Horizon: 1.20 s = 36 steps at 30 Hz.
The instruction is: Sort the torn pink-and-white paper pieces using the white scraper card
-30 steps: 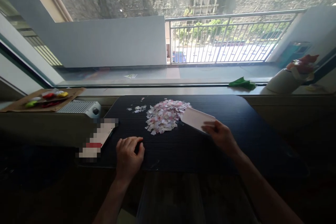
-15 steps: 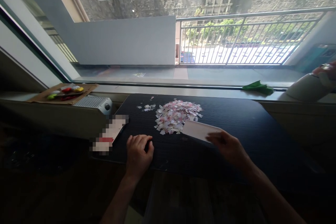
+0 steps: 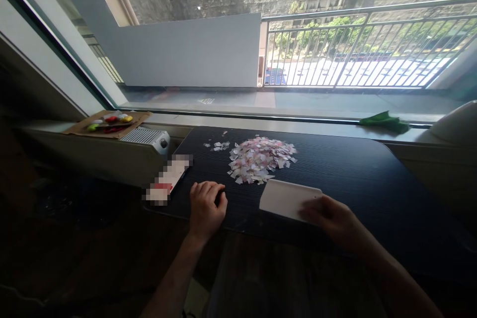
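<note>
A heap of small white and pinkish paper scraps point(image 3: 261, 159) lies on the dark wood-grain table point(image 3: 335, 169). My right hand point(image 3: 330, 216) grips a stiff white card point(image 3: 286, 199) by its right end, between thumb and fingers. The card is tilted, just in front of the heap's near right side; whether its lower edge touches the table I cannot tell. At the table's near edge, left of the card, my left hand point(image 3: 207, 207) rests with loosely curled fingers, a gap showing between thumb and fingers, and nothing in it. A few loose scraps point(image 3: 220, 146) lie left of the heap.
A pixelated pale flat object point(image 3: 168, 181) lies at the table's left edge. Beyond it are a white ribbed heater point(image 3: 147, 140) and cardboard point(image 3: 84, 126) holding colourful items. A green cloth point(image 3: 383, 121) and a white rounded object point(image 3: 452, 126) are on the sill below the window.
My right hand has drawn the card back toward me, away from the heap, and its face is tilted more into view. My left hand stays at the table edge. The view has shifted slightly.
</note>
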Tool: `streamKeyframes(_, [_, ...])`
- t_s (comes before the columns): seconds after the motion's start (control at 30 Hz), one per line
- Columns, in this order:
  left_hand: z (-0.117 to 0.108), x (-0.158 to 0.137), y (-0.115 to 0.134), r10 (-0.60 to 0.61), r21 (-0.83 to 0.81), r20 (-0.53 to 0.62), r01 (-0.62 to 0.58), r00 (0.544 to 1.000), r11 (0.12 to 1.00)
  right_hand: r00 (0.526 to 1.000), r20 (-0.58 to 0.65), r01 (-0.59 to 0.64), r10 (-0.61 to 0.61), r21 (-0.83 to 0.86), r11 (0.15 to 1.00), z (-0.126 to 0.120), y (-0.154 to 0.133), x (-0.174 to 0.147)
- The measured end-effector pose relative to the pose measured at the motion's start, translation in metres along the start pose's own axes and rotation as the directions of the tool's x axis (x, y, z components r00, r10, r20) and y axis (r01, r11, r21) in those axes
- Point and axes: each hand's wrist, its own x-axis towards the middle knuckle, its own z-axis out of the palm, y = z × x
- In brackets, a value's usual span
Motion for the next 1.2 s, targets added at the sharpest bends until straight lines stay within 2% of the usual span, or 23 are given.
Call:
streamKeyframes(0.13, [-0.001,0.000,0.001,-0.009,-0.003,0.005,0.009,1.000,1.000,0.998,-0.053,-0.028,0.024,-0.084,0.996,-0.003,-0.002,0.017])
streamKeyframes(0.23, [-0.002,0.001,0.002,-0.013,-0.006,0.011,0.013,1.000,1.000,0.999,-0.021,-0.037,0.034,-0.167,0.985,0.000,-0.006,0.024])
streamKeyframes(0.47, [-0.002,0.001,0.002,-0.023,-0.013,0.013,0.024,1.000,1.000,0.993,0.077,-0.073,0.091,-0.214,0.974,0.005,-0.011,0.002])
streamKeyframes(0.6, [-0.002,0.001,0.002,-0.024,-0.010,0.018,0.024,1.000,1.000,0.992,0.095,-0.065,0.084,-0.184,0.981,0.004,-0.010,-0.007])
streamKeyframes(0.8, [-0.002,0.001,0.002,-0.022,-0.004,0.019,0.022,1.000,1.000,0.975,0.197,-0.090,0.107,-0.092,0.992,0.003,-0.009,-0.013])
streamKeyframes(1.03, [-0.003,0.001,0.003,-0.020,-0.006,0.023,0.020,1.000,1.000,0.972,0.195,-0.126,0.134,-0.053,0.991,0.005,-0.018,-0.020])
streamKeyframes(1.2, [-0.003,0.001,0.002,-0.022,-0.006,0.024,0.022,0.999,1.000,0.968,0.212,-0.132,0.136,-0.035,0.991,-0.002,-0.015,-0.021])
